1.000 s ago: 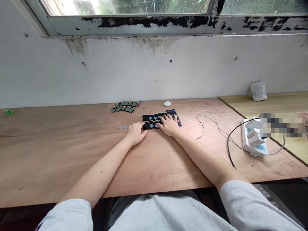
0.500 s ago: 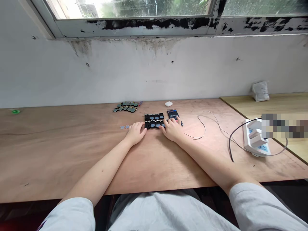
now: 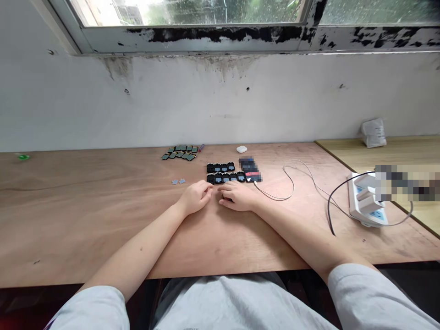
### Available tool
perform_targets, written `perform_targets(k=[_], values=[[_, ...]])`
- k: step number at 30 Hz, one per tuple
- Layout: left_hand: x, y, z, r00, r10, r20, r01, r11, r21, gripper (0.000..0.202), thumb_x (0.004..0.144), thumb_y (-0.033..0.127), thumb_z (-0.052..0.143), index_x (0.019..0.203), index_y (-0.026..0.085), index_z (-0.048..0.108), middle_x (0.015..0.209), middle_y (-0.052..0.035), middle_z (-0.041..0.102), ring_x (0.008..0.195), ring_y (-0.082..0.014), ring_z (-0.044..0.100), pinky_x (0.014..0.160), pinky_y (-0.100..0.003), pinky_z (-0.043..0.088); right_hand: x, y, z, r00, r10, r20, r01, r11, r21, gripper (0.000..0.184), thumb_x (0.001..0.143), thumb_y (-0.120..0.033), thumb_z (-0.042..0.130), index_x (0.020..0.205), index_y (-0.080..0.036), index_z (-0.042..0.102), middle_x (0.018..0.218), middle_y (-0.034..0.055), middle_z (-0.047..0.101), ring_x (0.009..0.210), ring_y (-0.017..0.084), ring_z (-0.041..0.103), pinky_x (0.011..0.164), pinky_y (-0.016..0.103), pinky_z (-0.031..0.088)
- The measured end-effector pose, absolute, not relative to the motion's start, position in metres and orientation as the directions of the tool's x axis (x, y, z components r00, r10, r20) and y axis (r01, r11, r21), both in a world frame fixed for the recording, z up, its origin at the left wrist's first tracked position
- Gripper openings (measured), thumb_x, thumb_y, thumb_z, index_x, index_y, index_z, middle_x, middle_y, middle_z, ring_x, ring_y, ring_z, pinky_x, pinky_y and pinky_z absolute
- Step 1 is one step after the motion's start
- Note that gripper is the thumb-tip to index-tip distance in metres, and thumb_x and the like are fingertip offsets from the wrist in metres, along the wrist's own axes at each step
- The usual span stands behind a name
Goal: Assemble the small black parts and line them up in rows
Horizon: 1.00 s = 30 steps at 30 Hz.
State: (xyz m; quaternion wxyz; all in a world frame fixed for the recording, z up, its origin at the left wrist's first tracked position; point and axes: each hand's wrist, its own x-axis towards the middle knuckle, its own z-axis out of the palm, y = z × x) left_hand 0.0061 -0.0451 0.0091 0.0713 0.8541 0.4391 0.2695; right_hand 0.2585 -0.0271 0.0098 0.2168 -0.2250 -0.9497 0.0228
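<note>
My left hand [image 3: 195, 198] and my right hand [image 3: 239, 198] rest on the wooden table [image 3: 103, 220], fingertips almost meeting. The right fingers curl over a small black part [image 3: 223, 198]. The left fingers are curled too; what they hold, if anything, is hidden. Just beyond the hands lie two rows of black holders with blue-grey inserts, the front row [image 3: 226, 177] and the back row [image 3: 220, 167]. Two small grey squares [image 3: 178, 181] lie left of the rows. A pile of green chips [image 3: 180, 153] sits farther back.
A blurred phone [image 3: 250, 168] lies right of the rows, a white earbud case [image 3: 241, 149] behind it. A white cable [image 3: 292, 183] and a black cable [image 3: 329, 211] run to a power strip [image 3: 367, 206] at the right. A white packet [image 3: 373, 133] sits on the adjoining table.
Both hands have drawn back from the rows of black holders toward me and come together. The right hand has left the phone and now covers a small black part.
</note>
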Motion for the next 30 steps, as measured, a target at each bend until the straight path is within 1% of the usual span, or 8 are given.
perform_targets(k=[3,7,13,20,23,25,28,30], values=[[0.012,-0.053,0.012,0.522,0.795,0.309,0.688,-0.606,0.398,0.033,0.102,0.041,0.045,0.117,0.023,0.068,0.102,-0.0081,0.071,0.089,-0.0223,0.068,0.084,-0.037,0.054,0.256,-0.028,0.01,-0.839,0.413,0.355,0.347,0.908,-0.235,0.023,0.1,-0.038,0.061,0.092,-0.02,0.073,0.12,0.011,0.072,0.104,0.024,0.065,0.093,0.04,0.051],[0.02,-0.055,0.014,0.531,0.793,0.299,0.687,-0.609,0.396,0.031,0.1,0.037,0.046,0.112,0.023,0.071,0.101,-0.009,0.072,0.09,-0.0236,0.067,0.087,-0.04,0.054,0.261,-0.024,0.009,-0.85,0.392,0.35,0.305,0.91,-0.28,0.019,0.102,-0.034,0.059,0.107,-0.021,0.073,0.127,0.0103,0.069,0.112,0.024,0.062,0.099,0.041,0.05],[0.021,-0.056,0.015,0.558,0.772,0.304,0.694,-0.635,0.34,0.029,0.096,0.041,0.056,0.113,0.022,0.069,0.108,-0.0111,0.069,0.102,-0.0284,0.064,0.094,-0.045,0.052,0.263,-0.024,0.005,-0.833,0.446,0.329,0.392,0.894,-0.219,0.035,0.101,-0.041,0.059,0.13,-0.023,0.069,0.126,0.0122,0.065,0.11,0.027,0.057,0.097,0.046,0.049],[0.007,-0.049,0.017,0.59,0.749,0.3,0.611,-0.658,0.441,0.035,0.092,0.033,0.06,0.125,0.025,0.066,0.117,-0.0094,0.067,0.108,-0.025,0.065,0.099,-0.039,0.054,0.26,-0.025,0.004,-0.788,0.451,0.419,0.391,0.893,-0.226,0.042,0.098,-0.026,0.058,0.139,-0.022,0.061,0.136,0.0157,0.059,0.116,0.028,0.059,0.1,0.046,0.051],[-0.011,-0.033,0.01,0.397,0.813,0.426,0.643,-0.578,0.503,0.033,0.094,0.039,0.058,0.12,0.023,0.069,0.117,-0.0097,0.07,0.106,-0.0245,0.068,0.094,-0.037,0.057,0.263,-0.024,0.005,-0.743,0.476,0.47,0.412,0.879,-0.24,0.047,0.097,-0.023,0.057,0.144,-0.022,0.055,0.145,0.0176,0.051,0.127,0.028,0.056,0.106,0.046,0.051],[-0.025,-0.019,0.004,0.125,0.867,0.483,0.656,-0.438,0.615,0.034,0.095,0.046,0.056,0.111,0.021,0.072,0.105,-0.0097,0.074,0.093,-0.0231,0.071,0.083,-0.035,0.059,0.265,-0.023,0.004,-0.736,0.488,0.47,0.426,0.872,-0.24,0.047,0.097,-0.022,0.057,0.144,-0.022,0.055,0.148,0.0175,0.049,0.128,0.028,0.056,0.108,0.046,0.05],[-0.042,0.0,-0.003,-0.251,0.908,0.334,0.462,-0.191,0.866,0.038,0.095,0.052,0.057,0.103,0.017,0.071,0.074,-0.0058,0.071,0.061,-0.0177,0.068,0.054,-0.027,0.052,0.266,-0.021,0.003,-0.748,0.485,0.453,0.428,0.874,-0.229,0.043,0.095,-0.019,0.058,0.138,-0.019,0.059,0.147,0.0184,0.05,0.124,0.027,0.06,0.107,0.044,0.052],[-0.048,0.009,-0.004,-0.415,0.893,0.173,0.242,-0.075,0.967,0.037,0.093,0.051,0.061,0.099,0.015,0.069,0.068,-0.0045,0.067,0.05,-0.0147,0.063,0.042,-0.021,0.04,0.266,-0.021,0.002,-0.757,0.476,0.448,0.422,0.879,-0.22,0.039,0.095,-0.018,0.058,0.134,-0.019,0.062,0.146,0.0186,0.051,0.121,0.026,0.061,0.105,0.044,0.053]])
